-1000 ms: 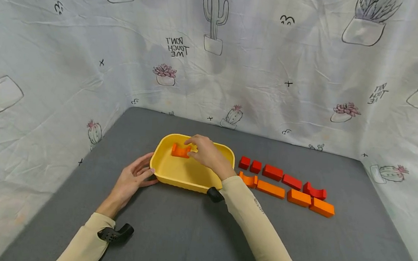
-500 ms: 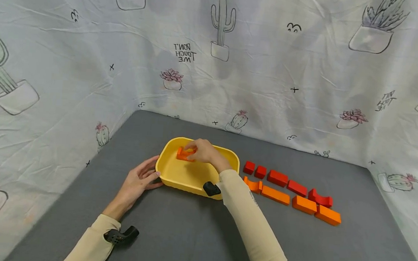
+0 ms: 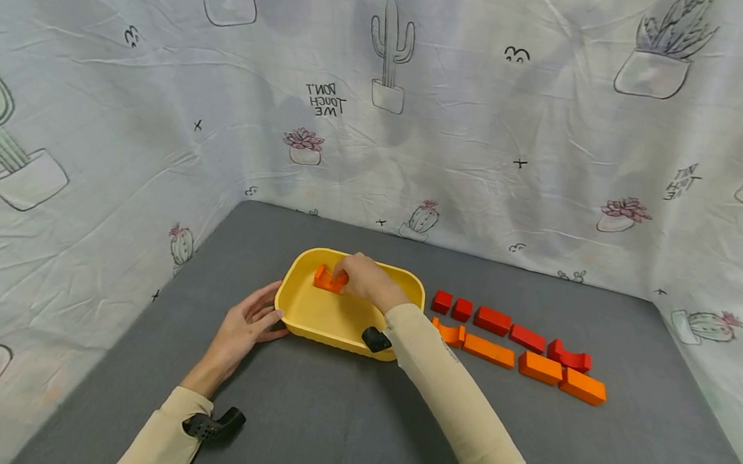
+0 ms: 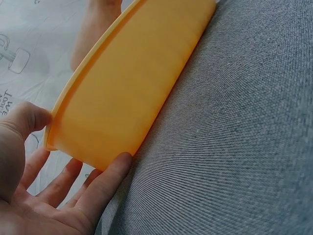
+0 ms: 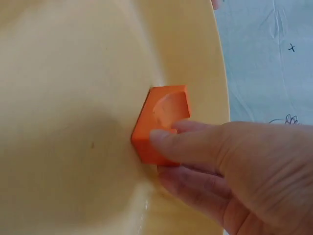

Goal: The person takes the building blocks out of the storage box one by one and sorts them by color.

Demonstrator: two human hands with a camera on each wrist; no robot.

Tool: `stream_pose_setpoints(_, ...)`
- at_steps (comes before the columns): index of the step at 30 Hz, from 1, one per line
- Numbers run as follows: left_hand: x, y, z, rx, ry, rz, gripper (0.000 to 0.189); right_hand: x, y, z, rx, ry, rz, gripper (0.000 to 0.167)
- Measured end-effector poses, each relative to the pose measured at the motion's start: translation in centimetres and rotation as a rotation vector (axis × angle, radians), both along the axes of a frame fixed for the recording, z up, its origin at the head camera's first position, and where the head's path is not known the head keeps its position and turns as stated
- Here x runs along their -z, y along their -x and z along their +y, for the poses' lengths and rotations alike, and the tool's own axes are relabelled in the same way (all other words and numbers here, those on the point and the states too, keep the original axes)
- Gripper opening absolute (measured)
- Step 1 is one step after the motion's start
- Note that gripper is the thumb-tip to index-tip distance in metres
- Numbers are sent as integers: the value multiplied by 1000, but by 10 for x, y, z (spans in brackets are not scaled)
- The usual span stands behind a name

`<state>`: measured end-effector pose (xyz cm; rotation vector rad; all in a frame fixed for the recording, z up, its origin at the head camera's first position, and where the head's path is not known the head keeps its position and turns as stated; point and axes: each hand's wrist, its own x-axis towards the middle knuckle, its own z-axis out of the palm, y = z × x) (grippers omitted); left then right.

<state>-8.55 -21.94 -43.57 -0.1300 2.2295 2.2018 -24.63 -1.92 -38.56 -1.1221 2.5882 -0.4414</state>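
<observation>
A yellow plastic tub (image 3: 283,315) with rounded corners rests on the grey cloth. Inside it, near the far left corner, lies an orange block (image 3: 322,279) with a scooped-out curved side. My right hand (image 3: 368,280) reaches in from the right and pinches one end of this block between thumb and fingers, as the right wrist view shows up close (image 5: 254,164). Beside the tub's left end, my left hand (image 3: 241,327) touches the outer wall. Its thumb meets the rim and its spread fingers lie low against the side.
To the right of the tub, red blocks (image 3: 492,320) form a back row, with a curved red block (image 3: 568,357) at its right end. In front runs a row of orange blocks (image 3: 488,350), the leftmost curved (image 3: 447,334). A printed cloth (image 3: 467,124) hangs behind.
My right hand's fingers have come down and drawn together on the orange block's right end. The block has turned slightly. The left hand keeps its place; the head view shifted a little.
</observation>
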Motion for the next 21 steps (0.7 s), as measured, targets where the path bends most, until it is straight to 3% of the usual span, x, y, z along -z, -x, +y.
stream_pose_setpoints(9, 0, 1, -3, 11, 0, 30, 59, -19, -3, 6, 13, 40, 42, 23)
stream_pose_setpoints(21, 2, 2, -3, 13, 6, 20, 63, -44, -15, 48, 5, 181, 27, 21)
